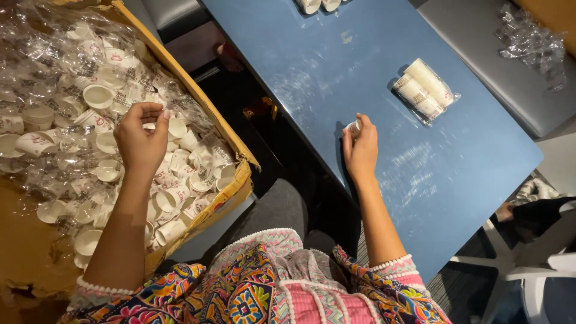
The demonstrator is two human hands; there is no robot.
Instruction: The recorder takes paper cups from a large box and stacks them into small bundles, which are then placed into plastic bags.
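Left hand (142, 139) is raised over the box (240, 174), a cardboard carton at the person's left, full of small white paper cups (99, 95) loose and in clear plastic wrap. Fingers are curled inward, thumb and forefinger tips drawn together at the top. Whether they pinch a cup or wrap, I cannot tell; nothing shows clearly between them.

Right hand (361, 150) rests on the blue table (468, 174), near its left edge. Fingers are bunched together around one small white cup (354, 126), which sits at the fingertips, touching the tabletop or just above it; only its rim shows.

Further along the table, well apart from the right hand, lies a sealed pack (423, 90) of stacked cups in clear film, on its side. At the table's far edge, the bottoms of two more cups (318, 5) are visible. Crumpled wrap (528, 42) lies on the grey surface beyond the table.
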